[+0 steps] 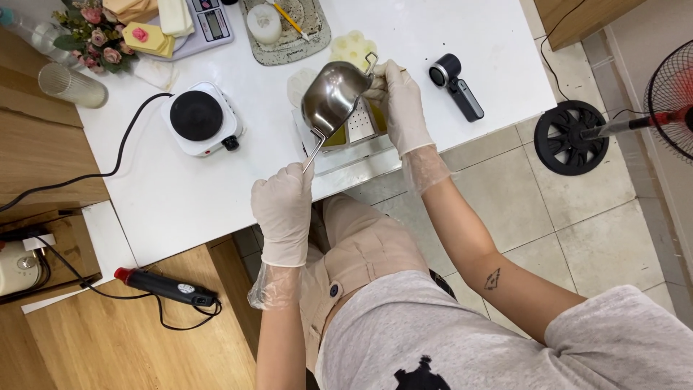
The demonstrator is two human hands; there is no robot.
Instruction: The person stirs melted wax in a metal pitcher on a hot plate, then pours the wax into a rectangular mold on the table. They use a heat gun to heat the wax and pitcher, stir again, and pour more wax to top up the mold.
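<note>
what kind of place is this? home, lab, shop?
Likely a small home craft workspace, perhaps for candle or soap making: a white table with a small electric hot plate, a steel melting pot tipped over a mould, and a digital scale.

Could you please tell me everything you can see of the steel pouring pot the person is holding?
The steel pot is small, rounded and shiny, apparently polished metal, with a thin wire-like handle running down to the left hand, which grips its end. It is tipped steeply, its outer wall facing the camera, above a square mould near the white table's front edge. The gloved right hand steadies its upper rim. Its contents cannot be seen.
</note>
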